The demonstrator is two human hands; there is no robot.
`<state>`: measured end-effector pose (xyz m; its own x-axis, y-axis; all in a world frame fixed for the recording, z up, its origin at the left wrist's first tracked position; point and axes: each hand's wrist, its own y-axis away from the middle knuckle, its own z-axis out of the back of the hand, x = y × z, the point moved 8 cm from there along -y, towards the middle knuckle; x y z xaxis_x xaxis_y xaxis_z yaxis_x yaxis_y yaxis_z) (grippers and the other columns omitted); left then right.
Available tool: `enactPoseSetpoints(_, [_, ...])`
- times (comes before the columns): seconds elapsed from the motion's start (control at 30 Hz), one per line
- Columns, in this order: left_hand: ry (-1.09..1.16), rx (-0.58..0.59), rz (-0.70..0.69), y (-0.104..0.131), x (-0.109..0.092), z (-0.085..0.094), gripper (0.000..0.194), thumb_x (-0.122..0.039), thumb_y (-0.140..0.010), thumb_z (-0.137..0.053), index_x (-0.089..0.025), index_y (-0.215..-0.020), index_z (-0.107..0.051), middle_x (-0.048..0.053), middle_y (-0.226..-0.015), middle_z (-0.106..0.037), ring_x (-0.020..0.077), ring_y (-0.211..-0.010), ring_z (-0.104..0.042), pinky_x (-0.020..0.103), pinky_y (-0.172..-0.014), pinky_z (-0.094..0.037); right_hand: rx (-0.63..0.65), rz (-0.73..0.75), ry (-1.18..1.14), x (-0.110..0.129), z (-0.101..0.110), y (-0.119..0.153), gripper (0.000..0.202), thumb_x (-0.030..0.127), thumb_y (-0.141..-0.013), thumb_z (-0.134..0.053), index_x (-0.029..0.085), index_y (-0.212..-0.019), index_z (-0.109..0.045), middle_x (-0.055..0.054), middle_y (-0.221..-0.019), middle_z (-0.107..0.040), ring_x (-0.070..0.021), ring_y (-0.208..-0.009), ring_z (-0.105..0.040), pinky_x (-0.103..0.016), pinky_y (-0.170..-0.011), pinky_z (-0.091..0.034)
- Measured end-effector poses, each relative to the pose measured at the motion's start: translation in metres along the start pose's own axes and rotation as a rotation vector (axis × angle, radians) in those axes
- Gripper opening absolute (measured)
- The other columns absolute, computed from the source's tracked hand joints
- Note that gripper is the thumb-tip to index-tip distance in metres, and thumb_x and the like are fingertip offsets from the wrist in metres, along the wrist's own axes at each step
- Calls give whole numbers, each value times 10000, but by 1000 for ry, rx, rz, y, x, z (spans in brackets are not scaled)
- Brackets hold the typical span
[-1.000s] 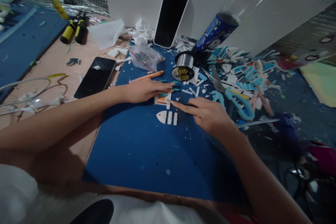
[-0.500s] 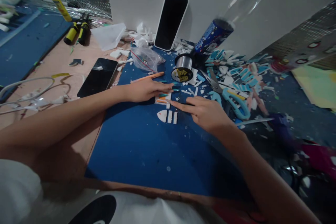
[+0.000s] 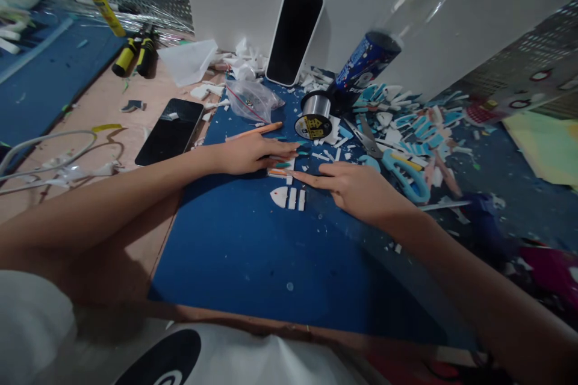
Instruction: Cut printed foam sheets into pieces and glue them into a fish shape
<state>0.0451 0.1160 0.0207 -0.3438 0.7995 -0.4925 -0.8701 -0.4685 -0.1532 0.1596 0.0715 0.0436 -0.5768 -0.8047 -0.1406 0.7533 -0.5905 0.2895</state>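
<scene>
On the blue mat (image 3: 217,252), my left hand (image 3: 250,153) lies flat with its long-nailed fingers stretched to the right, over a small white strip (image 3: 289,179) and an orange-and-white piece (image 3: 277,172). From the right, my right hand (image 3: 356,189) reaches in. Its index finger is extended and touches the orange-and-white piece at the tip, while the other fingers are loosely curled. What lies beneath the left fingers is partly hidden. Just below the fingertips sit a white pointed piece (image 3: 279,197) with a red dot and two short white strips (image 3: 297,199).
A wire spool (image 3: 316,114), a zip bag (image 3: 253,99) and a leaning phone (image 3: 294,36) stand beyond my hands. Blue-handled scissors (image 3: 406,177) lie right among foam scraps. Another phone (image 3: 170,132) and pliers (image 3: 134,54) lie left. A cut bottle (image 3: 370,63) stands behind.
My right forearm has swung slightly outward and its index finger stays at the piece. The left hand and the small white pieces look almost unmoved.
</scene>
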Motion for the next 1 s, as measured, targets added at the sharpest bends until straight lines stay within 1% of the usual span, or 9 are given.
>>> enactPoseSetpoints(0.1, [-3,7,13,0,-1,0,418,-183,-956,-444,-234,-1371,-445,15,-1449,-450,168,-1341,-423,419,-1221,-55,-2,-4,-20,-3,-3,0,688,-4,-821,-353,354,-1404,-425,-51,-851,-586,-165,-731,-517,-232,-497,-238])
enactPoseSetpoints(0.2, [-26,15,18,-1,-1,0,428,-169,-954,-442,-230,-1377,-435,18,-1454,-442,168,-1341,-423,423,-1220,-49,-17,2,-22,-4,-3,0,667,-1,-824,-351,345,-1384,-459,-56,-891,-602,-168,-757,-528,-234,-491,-233])
enactPoseSetpoints(0.3, [-37,23,27,-1,-1,0,441,-162,-949,-438,-242,-1382,-428,15,-1451,-445,173,-1342,-422,434,-1219,-55,-34,22,-20,-4,-3,1,662,-2,-824,-345,326,-1387,-461,-55,-865,-603,-160,-719,-514,-236,-492,-242])
enactPoseSetpoints(0.47, [-56,36,10,-1,-3,0,420,-172,-954,-429,-220,-1371,-444,29,-1451,-445,165,-1349,-411,417,-1222,-52,-90,62,-39,-5,-3,1,672,1,-807,-349,326,-1384,-464,-38,-780,-582,-147,-694,-505,-227,-502,-261])
enactPoseSetpoints(0.53, [-62,33,11,-1,-4,0,413,-178,-960,-423,-217,-1370,-444,29,-1450,-448,163,-1345,-417,413,-1222,-57,-100,68,-43,-6,-4,1,671,2,-808,-346,321,-1387,-460,-40,-777,-580,-144,-682,-501,-226,-497,-260])
enactPoseSetpoints(0.7, [-50,15,-5,-1,-5,1,406,-177,-964,-414,-191,-1368,-450,41,-1440,-461,170,-1339,-425,403,-1222,-55,-91,63,-62,-7,-5,1,656,12,-810,-355,314,-1381,-472,-50,-785,-585,-154,-693,-510,-230,-478,-248])
enactPoseSetpoints(0.83, [-54,13,-17,0,-5,1,404,-184,-970,-404,-202,-1371,-447,38,-1439,-463,169,-1336,-430,415,-1222,-59,-88,58,-38,-8,-3,0,685,11,-790,-359,345,-1379,-464,-36,-753,-566,-146,-662,-496,-222,-454,-221])
enactPoseSetpoints(1.0, [-67,3,-30,0,-6,2,395,-208,-980,-400,-212,-1372,-446,35,-1433,-472,172,-1331,-436,427,-1221,-56,-90,60,-67,-10,-4,1,680,8,-781,-352,339,-1356,-500,-39,-795,-595,-140,-661,-484,-225,-455,-219])
